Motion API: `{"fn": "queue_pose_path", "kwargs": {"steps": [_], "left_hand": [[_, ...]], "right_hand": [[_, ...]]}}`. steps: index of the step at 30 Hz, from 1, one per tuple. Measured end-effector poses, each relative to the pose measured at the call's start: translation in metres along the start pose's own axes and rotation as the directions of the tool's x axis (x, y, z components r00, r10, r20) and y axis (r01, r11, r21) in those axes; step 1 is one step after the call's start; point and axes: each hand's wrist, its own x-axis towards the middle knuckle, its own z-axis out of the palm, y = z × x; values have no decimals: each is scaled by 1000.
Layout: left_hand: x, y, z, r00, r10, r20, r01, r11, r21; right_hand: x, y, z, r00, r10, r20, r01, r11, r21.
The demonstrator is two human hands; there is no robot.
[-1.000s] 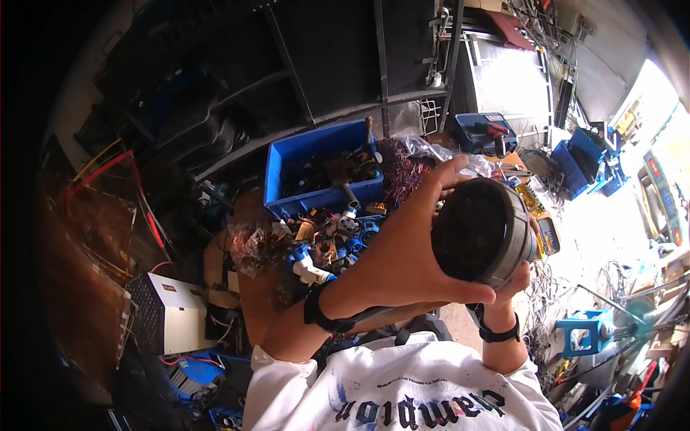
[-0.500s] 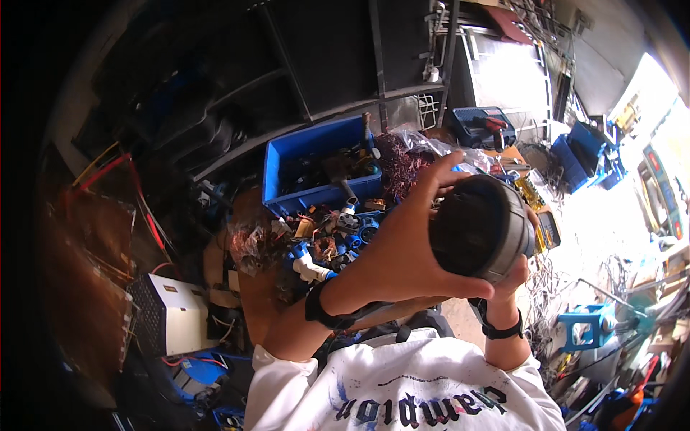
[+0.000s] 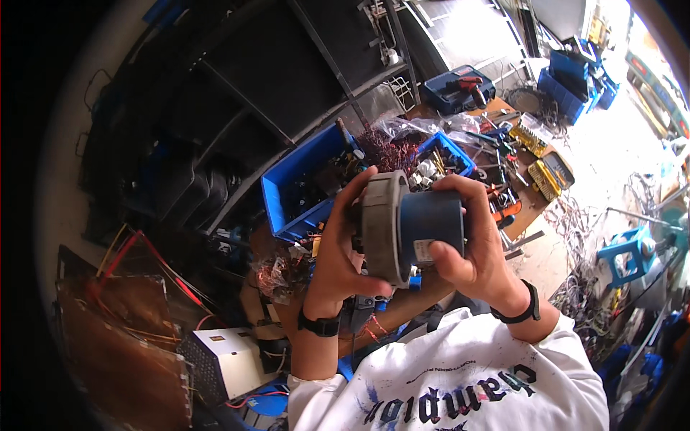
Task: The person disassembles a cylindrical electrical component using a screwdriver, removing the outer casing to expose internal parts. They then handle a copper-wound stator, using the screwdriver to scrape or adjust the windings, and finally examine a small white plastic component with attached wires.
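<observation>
In front of my chest I hold up a large industrial plug [image 3: 433,226], with a dark blue cylindrical body and a thick grey ribbed ring [image 3: 381,230]. My left hand [image 3: 332,262] wraps the grey ring side, fingers over the top and thumb beneath. The right hand [image 3: 487,255] grips the blue body, its thumb lying by a small white label. The plug lies on its side, ring to the left. Its open end faces left and is hidden by my left hand. Below it, small blue parts show on the workbench.
A blue bin [image 3: 277,205] of dark parts stands behind my left hand. Beyond the plug are a tangle of reddish wire [image 3: 388,151], a small blue tray [image 3: 463,154], a toolbox [image 3: 460,90] and a yellow bit set [image 3: 550,174]. A blue stool [image 3: 625,251] stands right, a white metal box [image 3: 233,359] left.
The plug has turned from its dark opening facing me to a side view and come left. My right hand now shows clearly on the blue body. My view has shifted right.
</observation>
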Motion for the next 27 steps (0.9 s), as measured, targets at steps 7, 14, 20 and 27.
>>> {"fn": "queue_pose_path", "kwargs": {"steps": [7,14,20,27], "left_hand": [[-6,-10,-1,995,-35,-92,26,994,-105],[-8,-17,3,995,-20,-99,8,992,-123],[-10,-16,14,979,-49,-196,15,985,-172],[-5,-8,24,972,-84,-217,57,990,-126]], "right_hand": [[8,-9,-3,999,-41,36,45,991,-125],[8,-15,-7,996,-43,79,61,971,-232],[13,-23,-12,993,-21,118,52,964,-262],[16,-29,-16,995,-25,99,53,957,-286]]}}
